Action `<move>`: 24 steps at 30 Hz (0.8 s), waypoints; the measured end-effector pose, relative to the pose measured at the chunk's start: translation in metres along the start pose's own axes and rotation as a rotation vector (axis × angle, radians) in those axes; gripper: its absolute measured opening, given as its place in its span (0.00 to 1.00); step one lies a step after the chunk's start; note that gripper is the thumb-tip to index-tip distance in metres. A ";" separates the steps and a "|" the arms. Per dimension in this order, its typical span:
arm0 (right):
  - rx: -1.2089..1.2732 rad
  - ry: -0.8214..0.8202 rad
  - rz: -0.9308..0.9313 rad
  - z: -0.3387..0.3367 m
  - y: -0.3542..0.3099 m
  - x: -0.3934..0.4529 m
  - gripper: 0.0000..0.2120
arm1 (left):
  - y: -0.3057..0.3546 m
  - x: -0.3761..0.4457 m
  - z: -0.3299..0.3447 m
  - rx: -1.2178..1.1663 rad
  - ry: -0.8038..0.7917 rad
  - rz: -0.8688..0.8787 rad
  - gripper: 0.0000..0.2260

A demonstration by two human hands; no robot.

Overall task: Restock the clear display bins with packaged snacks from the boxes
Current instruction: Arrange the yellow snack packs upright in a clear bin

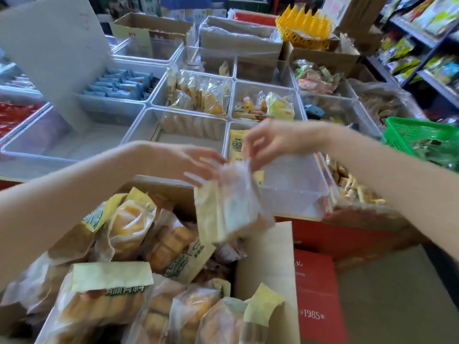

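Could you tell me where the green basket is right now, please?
In the head view, the green basket sits at the right edge, just beyond the right forearm, beside the clear bins and below the shelves.

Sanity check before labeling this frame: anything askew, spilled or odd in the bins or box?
Nothing spilled or damaged. The snack packets in the cardboard box lie jumbled rather than stacked. A dark blue object sits on the bin edge right of the yellow packets; too blurred to identify. Both hands, left and right, hold one motion-blurred packet.
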State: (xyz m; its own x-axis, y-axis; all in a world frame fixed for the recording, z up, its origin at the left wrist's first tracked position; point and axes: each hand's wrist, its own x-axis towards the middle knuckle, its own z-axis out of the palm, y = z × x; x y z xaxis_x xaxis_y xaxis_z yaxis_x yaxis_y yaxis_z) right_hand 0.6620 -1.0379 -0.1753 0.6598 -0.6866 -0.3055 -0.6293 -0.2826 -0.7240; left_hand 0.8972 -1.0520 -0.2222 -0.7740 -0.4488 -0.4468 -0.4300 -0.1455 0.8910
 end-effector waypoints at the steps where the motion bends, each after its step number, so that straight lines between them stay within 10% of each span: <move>1: 0.152 0.099 -0.017 -0.021 -0.003 -0.011 0.04 | 0.013 -0.001 -0.009 -0.049 0.042 0.059 0.38; 6: 0.714 0.429 -0.088 -0.063 0.015 -0.035 0.02 | 0.060 0.020 -0.028 -0.162 0.323 0.103 0.20; 12: 0.443 0.874 0.254 -0.058 0.045 -0.028 0.07 | 0.088 0.068 -0.022 -0.336 0.564 0.129 0.06; 17: 0.099 0.507 0.272 -0.045 0.040 -0.020 0.20 | 0.104 0.113 -0.020 -0.546 0.742 0.130 0.12; 24: -0.254 1.153 0.445 -0.064 0.125 0.020 0.12 | 0.113 0.177 -0.021 -0.490 0.787 0.218 0.16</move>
State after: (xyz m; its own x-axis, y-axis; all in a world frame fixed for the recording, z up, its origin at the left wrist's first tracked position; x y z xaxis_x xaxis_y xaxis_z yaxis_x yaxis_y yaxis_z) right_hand 0.5700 -1.1296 -0.2319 -0.2897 -0.9033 0.3165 -0.8497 0.0905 -0.5194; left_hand 0.7220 -1.1665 -0.1988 -0.2023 -0.9486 -0.2433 0.0681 -0.2615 0.9628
